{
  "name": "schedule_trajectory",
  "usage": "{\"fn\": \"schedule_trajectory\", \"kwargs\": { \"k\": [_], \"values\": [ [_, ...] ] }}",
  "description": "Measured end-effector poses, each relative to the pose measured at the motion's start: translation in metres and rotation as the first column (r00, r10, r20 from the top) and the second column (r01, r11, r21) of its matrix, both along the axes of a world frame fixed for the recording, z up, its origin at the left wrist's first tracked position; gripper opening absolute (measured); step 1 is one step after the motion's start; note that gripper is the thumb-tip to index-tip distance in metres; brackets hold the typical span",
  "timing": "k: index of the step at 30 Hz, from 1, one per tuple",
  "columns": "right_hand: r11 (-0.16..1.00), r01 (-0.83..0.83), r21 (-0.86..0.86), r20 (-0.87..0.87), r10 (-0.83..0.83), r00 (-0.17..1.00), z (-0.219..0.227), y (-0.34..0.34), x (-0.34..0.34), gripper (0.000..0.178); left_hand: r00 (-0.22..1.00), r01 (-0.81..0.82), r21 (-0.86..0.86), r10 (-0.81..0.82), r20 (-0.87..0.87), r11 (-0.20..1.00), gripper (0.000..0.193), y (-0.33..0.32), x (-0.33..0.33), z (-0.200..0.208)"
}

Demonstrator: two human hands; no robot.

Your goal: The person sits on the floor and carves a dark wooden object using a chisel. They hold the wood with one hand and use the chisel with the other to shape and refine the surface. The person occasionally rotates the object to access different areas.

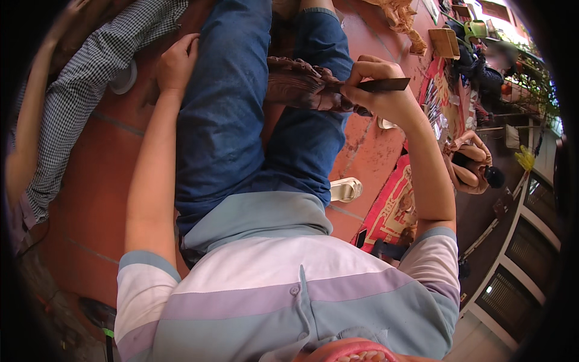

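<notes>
A dark reddish-brown wood carving point(295, 84) lies across the gap between my knees, its surface cut with grooves and ridges. Over its right end, my right hand point(380, 93) is closed around a flat dark carving tool point(387, 85). The tool's wide, slanted end sticks out to the right, and its other end points toward the carving; I cannot tell whether it touches. Beside the outer side of my left knee, my left hand point(175, 65) has its fingers curled together. Whatever it may hold is hidden.
A person in checked trousers point(84, 102) sits close on my left. On the right, several tools point(435, 105) lie on a red patterned mat point(392, 205). A light sandal point(345, 190) is by my right thigh. Pale carved wood point(398, 18) stands ahead; another person point(470, 163) crouches right.
</notes>
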State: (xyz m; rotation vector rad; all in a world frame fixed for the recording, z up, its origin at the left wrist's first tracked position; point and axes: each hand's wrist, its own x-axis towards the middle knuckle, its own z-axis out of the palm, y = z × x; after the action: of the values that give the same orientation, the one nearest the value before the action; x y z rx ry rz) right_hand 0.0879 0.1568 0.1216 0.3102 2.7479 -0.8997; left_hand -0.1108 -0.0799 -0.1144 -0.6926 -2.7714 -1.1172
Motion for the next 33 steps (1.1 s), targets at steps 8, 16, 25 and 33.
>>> {"fn": "schedule_trajectory", "kwargs": {
  "k": [8, 16, 25, 33],
  "values": [
    [0.991, 0.134, -0.004, 0.094, -0.133, 0.987, 0.013, 0.016, 0.01, 0.013, 0.999, 0.012, -0.006, -0.012, 0.03, 1.0, 0.021, 0.006, -0.002, -0.001],
    [0.991, -0.13, 0.011, 0.015, 0.13, 0.991, 0.01, 0.017, 0.008, 0.014, 0.999, 0.026, -0.06, -0.024, 0.022, 0.998, 0.023, 0.003, -0.006, -0.005],
    [0.991, 0.037, -0.132, 0.052, -0.03, 0.998, -0.001, 0.03, 0.011, 0.014, 0.999, 0.024, -0.091, -0.02, 0.04, 0.996, 0.023, 0.005, -0.003, 0.0],
    [0.992, -0.08, -0.093, -0.044, 0.076, 0.996, -0.012, 0.023, 0.0, 0.014, 1.0, 0.024, -0.088, -0.023, 0.01, 0.996, 0.022, 0.005, -0.006, -0.007]
  ]
}}
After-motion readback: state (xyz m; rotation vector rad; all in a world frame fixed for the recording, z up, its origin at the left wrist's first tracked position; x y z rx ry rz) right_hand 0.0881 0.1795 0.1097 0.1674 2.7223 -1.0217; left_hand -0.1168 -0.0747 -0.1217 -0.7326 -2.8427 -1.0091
